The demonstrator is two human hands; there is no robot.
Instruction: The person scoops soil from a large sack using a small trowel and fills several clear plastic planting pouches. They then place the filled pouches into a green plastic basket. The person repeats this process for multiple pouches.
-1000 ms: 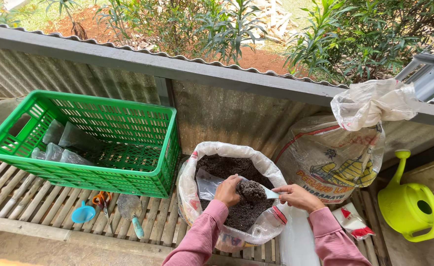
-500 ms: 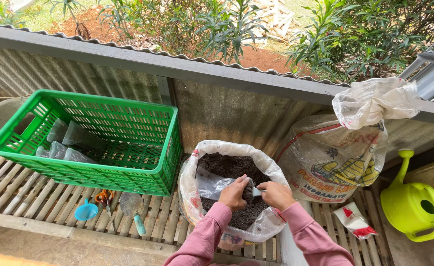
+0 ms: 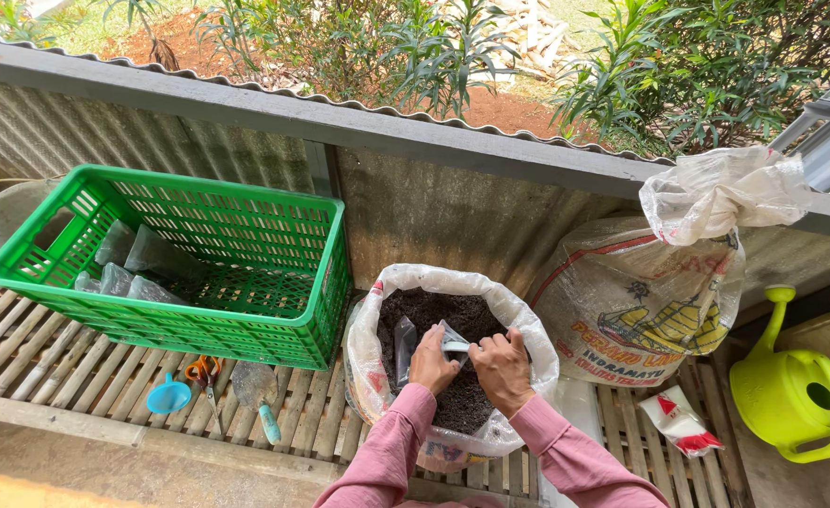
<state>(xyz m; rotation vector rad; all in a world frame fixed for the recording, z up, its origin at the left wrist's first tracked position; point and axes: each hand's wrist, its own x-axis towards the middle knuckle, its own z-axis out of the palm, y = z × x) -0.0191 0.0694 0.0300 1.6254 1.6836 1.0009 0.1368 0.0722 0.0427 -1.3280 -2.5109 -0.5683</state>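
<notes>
While both pink sleeves are reaching forward from the bottom edge, the left hand (image 3: 431, 360) and the right hand (image 3: 500, 369) are meeting over the open white sack (image 3: 377, 329), and together they are pinching 1 small clear plastic bag (image 3: 452, 341) just above the dark soil (image 3: 434, 310). Both hands are closed narrowly on the bag's mouth, fingers curled, so neither is free. A second clear bag (image 3: 403, 346) is standing half-buried in the soil just beside the left hand.

To my judgement, the step is going best if the 2 hands are keeping the mouth spread and low over the soil, so that what spills is falling back into the sack and not onto the slats. Holding the thin film by its rim rather than its middle is likely keeping it from tearing or folding shut.

Left of the sack, on the slatted desk (image 3: 29, 348), a trowel (image 3: 260, 395), orange scissors (image 3: 203, 372) and a small blue scoop (image 3: 168, 395) are lying near one another, well apart from the hands. Further left, the green crate (image 3: 274, 282) is holding several clear bags (image 3: 128, 268) in its far-left corner. Right of the sack, a large printed sack (image 3: 641, 310) is leaning against the corrugated wall, a small packet (image 3: 678, 423) is lying before it, and a lime watering can (image 3: 796, 395) is standing beyond. Shrubs are growing behind the wall.
</notes>
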